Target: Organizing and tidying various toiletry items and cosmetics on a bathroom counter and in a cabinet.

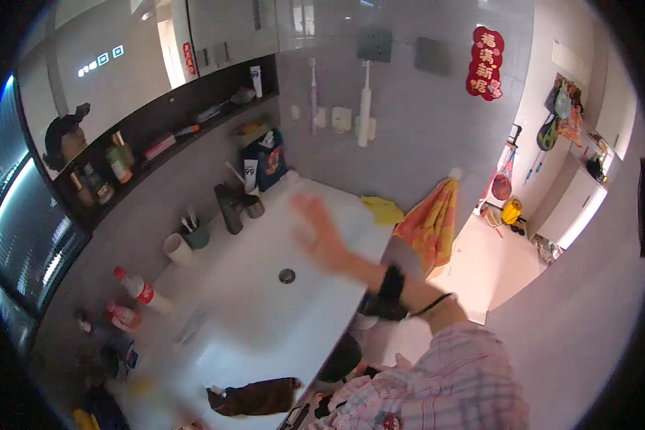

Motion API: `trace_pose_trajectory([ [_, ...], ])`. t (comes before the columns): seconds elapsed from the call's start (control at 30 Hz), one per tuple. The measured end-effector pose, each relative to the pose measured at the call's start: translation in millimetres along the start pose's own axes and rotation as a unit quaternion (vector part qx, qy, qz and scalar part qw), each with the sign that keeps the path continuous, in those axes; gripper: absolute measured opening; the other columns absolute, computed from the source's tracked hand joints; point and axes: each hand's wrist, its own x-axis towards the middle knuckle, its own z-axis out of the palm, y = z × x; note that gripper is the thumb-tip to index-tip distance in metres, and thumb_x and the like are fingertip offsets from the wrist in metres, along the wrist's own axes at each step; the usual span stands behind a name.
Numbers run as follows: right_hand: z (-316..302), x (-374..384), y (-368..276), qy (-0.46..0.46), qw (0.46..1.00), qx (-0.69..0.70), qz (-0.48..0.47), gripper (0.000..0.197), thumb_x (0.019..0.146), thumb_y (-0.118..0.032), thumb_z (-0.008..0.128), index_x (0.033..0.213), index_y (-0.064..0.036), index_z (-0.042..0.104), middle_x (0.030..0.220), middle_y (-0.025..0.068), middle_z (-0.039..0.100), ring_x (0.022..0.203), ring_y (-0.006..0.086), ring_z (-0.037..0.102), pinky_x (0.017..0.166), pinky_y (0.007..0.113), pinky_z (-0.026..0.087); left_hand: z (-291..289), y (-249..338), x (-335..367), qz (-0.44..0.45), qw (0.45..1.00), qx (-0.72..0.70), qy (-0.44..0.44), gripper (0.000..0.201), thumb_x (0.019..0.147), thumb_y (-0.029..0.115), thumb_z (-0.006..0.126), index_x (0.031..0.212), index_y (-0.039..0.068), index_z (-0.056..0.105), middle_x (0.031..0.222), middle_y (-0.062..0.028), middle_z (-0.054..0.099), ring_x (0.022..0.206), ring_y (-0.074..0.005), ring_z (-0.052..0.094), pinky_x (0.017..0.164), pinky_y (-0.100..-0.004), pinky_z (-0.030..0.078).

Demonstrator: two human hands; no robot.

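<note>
My right hand [321, 233] reaches out over the white sink counter [244, 344], smeared by motion. Its fingers look stretched out and I see nothing in them. A dark band [390, 283] circles the wrist, and the sleeve is checked. Below the hand, toward the left, is the round drain [287, 276] of the basin. A dark brown cloth [256, 398] lies near the counter's front edge. My left hand does not show clearly; a yellowish blur at the lower left cannot be made out.
Along the back stand a dark cup [251, 206], a white cup [178, 249] and a red-capped bottle [137, 288]. A yellow cloth [382, 211] lies at the far corner. An orange towel [433, 222] hangs beside the doorway. Two electric toothbrushes, one white [365, 107], hang on the wall.
</note>
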Motion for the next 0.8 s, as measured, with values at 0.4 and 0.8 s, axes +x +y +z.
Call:
trace_pose_trajectory([
  [0.4,-305,208,152,0.146,0.725,-0.672,-0.029,0.072,0.078,-0.032,0.07,0.141,-0.0131,0.039,0.147,0.0115,0.036,0.135,0.0291,0.035,0.107,0.051,0.03,-35,-95,22,0.145,0.944,0.237,0.18,0.039,0.092,0.028,0.06,0.117,-0.001,0.051,0.115,-0.0185,0.056,0.103,-0.0291,0.057,0.085,-0.0399,0.048],
  [0.8,-375,216,220,0.073,0.696,-0.702,-0.134,0.07,0.084,-0.036,0.063,0.144,-0.013,0.036,0.148,0.0017,0.038,0.134,0.0252,0.038,0.107,0.044,0.032,18,-62,-68,0.144,0.924,0.311,0.168,0.045,0.094,0.017,0.054,0.129,-0.006,0.039,0.132,-0.0262,0.046,0.124,-0.038,0.046,0.106,-0.0413,0.035],
])
